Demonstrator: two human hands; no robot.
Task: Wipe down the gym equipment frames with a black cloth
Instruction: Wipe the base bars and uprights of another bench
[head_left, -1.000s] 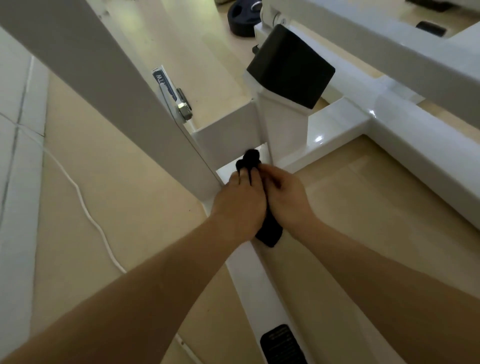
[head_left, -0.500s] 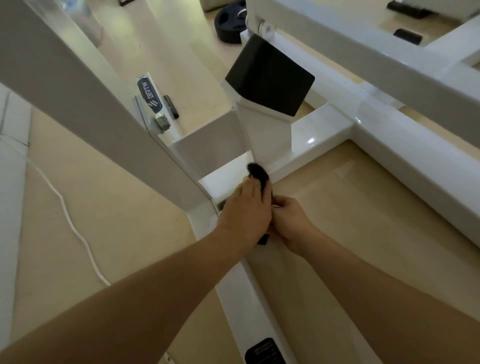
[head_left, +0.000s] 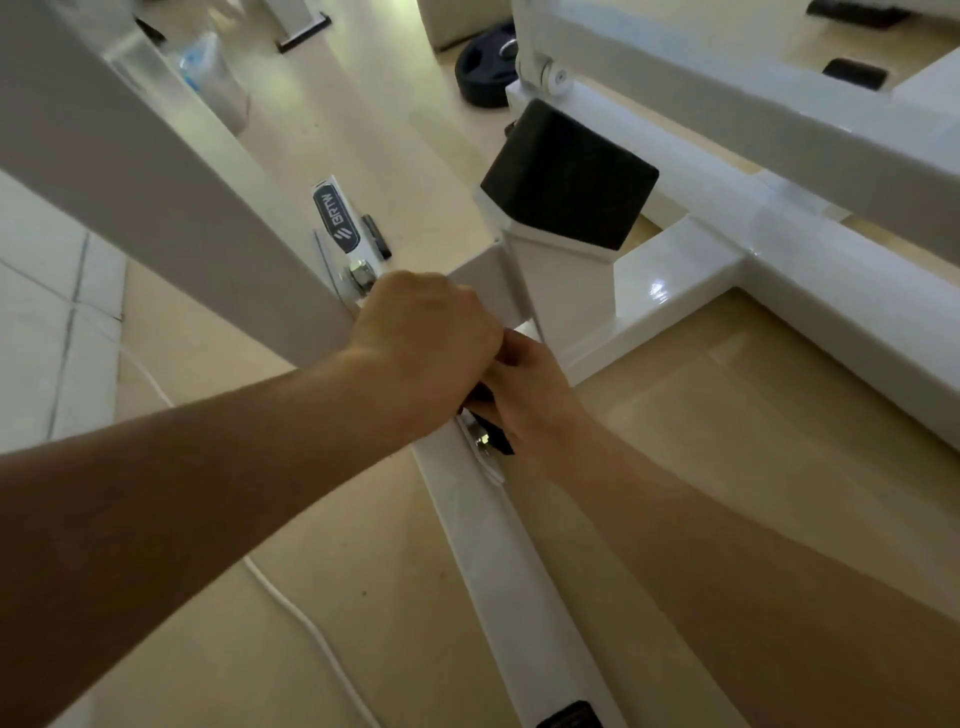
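Note:
The black cloth (head_left: 477, 399) shows only as small dark patches between my two hands; most of it is hidden under them. My left hand (head_left: 426, 332) is curled into a fist over the cloth at the joint where the white floor beam (head_left: 509, 561) meets the short upright post (head_left: 561, 280). Touching it from the right, my right hand (head_left: 524, 400) has its fingers closed on the cloth's lower end beside a bolt (head_left: 480, 434) on the beam.
A black pad (head_left: 566, 176) caps the short post. A slanted white upright (head_left: 156, 182) crosses on the left and white cross beams (head_left: 810, 260) run on the right. A white cable (head_left: 311, 634) lies on the beige floor. A black weight plate (head_left: 485, 67) lies behind.
My left hand has gone from flat fingers on the beam to a curled fist, hiding most of the cloth. The view has shifted, so the hands and the joint sit lower right.

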